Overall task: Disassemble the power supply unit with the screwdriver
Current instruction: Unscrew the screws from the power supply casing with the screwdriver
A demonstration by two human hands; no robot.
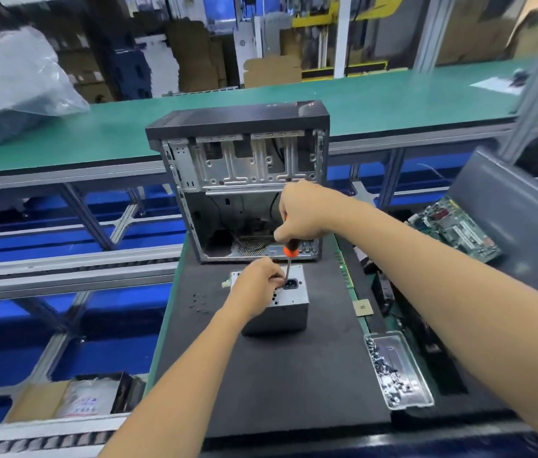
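**Screwdriver on PSU, both hands engaged**

Dark tabletop (271,375) with a green edge strip down the left side. Behind it, across a gap of grey rails, a long green conveyor surface (393,94).

Open computer case (241,180) upright at the far edge of the tabletop, side panel off, bare metal drive bays in view, black top panel.

Grey bin (519,219) off the right edge, tilted, with a green circuit board (456,229) lying at its near side.

Cardboard box (72,398) with bagged contents below the near-left corner.

Power supply unit (281,305) near the tabletop's middle, just in front of the case and apart from it; grey metal box, power socket on the upward face.

Clear plastic tray (400,368) by the right edge toward the near corner, holding a heap of screws.

Right hand (304,213) above the unit, fingers wrapped tight round the top of the screwdriver (290,256); orange-and-black handle, shaft near upright, tip down on the unit's top face beside the socket.

Left hand (257,285) on the unit's top, fingers curled, fingertips pinching at the shaft near the tip; exact contact hard to tell.

Small square chip (363,307) flat near the right edge, right of the unit.

Few loose dark screws (200,304) scattered left of the unit, near the left edge.
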